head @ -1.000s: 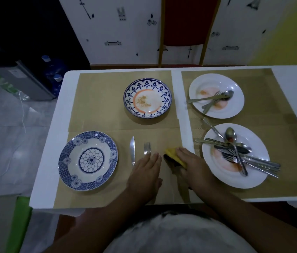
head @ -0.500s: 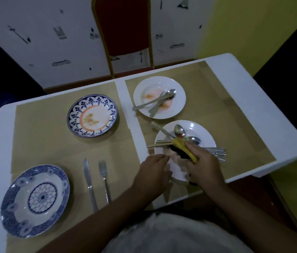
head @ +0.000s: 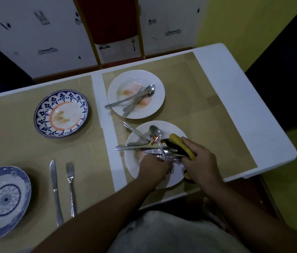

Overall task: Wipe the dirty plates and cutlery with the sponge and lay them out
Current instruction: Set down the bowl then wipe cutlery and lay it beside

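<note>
My right hand [head: 199, 161] grips a yellow and black sponge [head: 179, 145] over the near white plate [head: 135, 172]. That plate holds a pile of several dirty spoons, forks and knives [head: 153, 148]. My left hand [head: 153, 167] rests on this pile with its fingers closed around cutlery handles. A second white plate [head: 155, 105] behind it is smeared orange and carries a spoon and fork [head: 135, 99]. A blue-rimmed plate with an orange ring [head: 61, 114] is stained. At near left lie a blue patterned plate [head: 3, 199], a knife [head: 54, 190] and a fork [head: 70, 187].
The white table [head: 235, 99] is covered by two brown paper mats [head: 207, 110]. Its right edge and front edge are close to my right arm. A red chair [head: 111, 21] stands behind the table against a white wall.
The view swung right. My right hand carried the sponge from the mat over to the near white plate, and my left hand moved from the fork on the mat onto the cutlery pile.
</note>
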`<state>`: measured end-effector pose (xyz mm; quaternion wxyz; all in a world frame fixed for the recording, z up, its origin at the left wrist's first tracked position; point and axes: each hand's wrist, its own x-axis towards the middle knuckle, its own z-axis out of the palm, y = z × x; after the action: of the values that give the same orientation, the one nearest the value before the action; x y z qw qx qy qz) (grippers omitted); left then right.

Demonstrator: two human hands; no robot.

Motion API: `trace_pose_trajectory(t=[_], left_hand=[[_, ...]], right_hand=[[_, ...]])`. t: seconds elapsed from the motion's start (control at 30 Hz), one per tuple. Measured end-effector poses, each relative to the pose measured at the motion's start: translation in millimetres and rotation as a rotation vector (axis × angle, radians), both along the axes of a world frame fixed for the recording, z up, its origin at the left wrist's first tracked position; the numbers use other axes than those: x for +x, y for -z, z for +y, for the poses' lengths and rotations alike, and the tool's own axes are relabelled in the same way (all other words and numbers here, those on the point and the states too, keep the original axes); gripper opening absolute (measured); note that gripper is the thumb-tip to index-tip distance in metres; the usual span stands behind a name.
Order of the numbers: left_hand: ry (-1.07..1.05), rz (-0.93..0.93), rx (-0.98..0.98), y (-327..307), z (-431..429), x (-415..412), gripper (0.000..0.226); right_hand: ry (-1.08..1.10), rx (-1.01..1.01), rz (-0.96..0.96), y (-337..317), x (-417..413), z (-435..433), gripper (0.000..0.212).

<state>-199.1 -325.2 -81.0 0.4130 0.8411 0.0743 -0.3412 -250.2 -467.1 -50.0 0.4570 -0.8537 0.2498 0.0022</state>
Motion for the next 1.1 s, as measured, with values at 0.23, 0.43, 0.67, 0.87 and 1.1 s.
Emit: trace_pose_trajectory(t=[0.23,0.43,0.67,0.87,1.1], left_hand=[[-0.129,0.131,-0.014,-1,-11,1,0.022],[-0.207,0.231,-0.138,-18,7,-4,0.023],[-0.173,0.176,-0.308,-26,32,-12,0.020],[-0.164,0.207,-0.449,-35,57,-23,0.020],[-0.141,0.246,-0.496,-33,86,-19,0.020]], right_hand=[[-0.108,0.072,0.006,10,5,-17,0.063],[-0.268,0.054,-0.070,9,15,-12,0.066],[-0.729,-0.158,-0.212,35,18,5,0.069],[-0.729,-0.365,-0.178,42,43,11,0.063],[-0.746,-0.406,-0.170,37,25,31,0.063]])
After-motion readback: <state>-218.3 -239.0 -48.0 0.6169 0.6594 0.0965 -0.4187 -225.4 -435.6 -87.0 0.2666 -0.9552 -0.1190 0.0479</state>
